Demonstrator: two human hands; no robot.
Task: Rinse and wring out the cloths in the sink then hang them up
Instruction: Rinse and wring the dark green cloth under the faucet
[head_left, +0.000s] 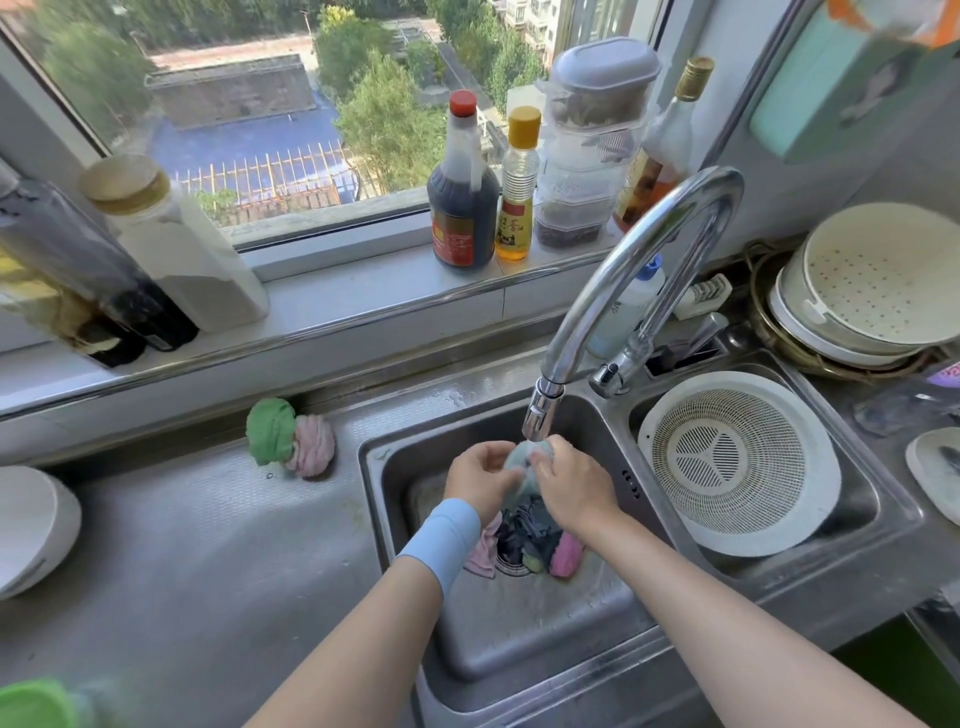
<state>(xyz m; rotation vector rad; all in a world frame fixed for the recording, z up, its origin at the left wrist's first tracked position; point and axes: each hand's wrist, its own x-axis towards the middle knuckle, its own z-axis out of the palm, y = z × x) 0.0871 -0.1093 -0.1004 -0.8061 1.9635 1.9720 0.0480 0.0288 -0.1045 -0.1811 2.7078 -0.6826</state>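
Note:
Both hands are over the left basin of the steel sink (405, 457), right under the faucet spout (540, 410). My left hand (480, 478) and my right hand (571, 483) grip a pale blue-grey cloth (522, 462) between them, its dark wet tail hanging down. Beneath it, more cloths lie over the drain: a dark one (524, 530), a light pink one (483, 556) and a bright pink one (566, 556). A wrung green cloth (270, 431) and a wrung pink cloth (314, 447) sit as balls on the counter left of the sink.
A white colander (737, 462) fills the right basin. Bottles (462, 192) and stacked containers (592, 150) stand on the windowsill behind. Stacked strainer bowls (872, 280) sit at the far right, a white bowl (31, 525) at the left counter edge.

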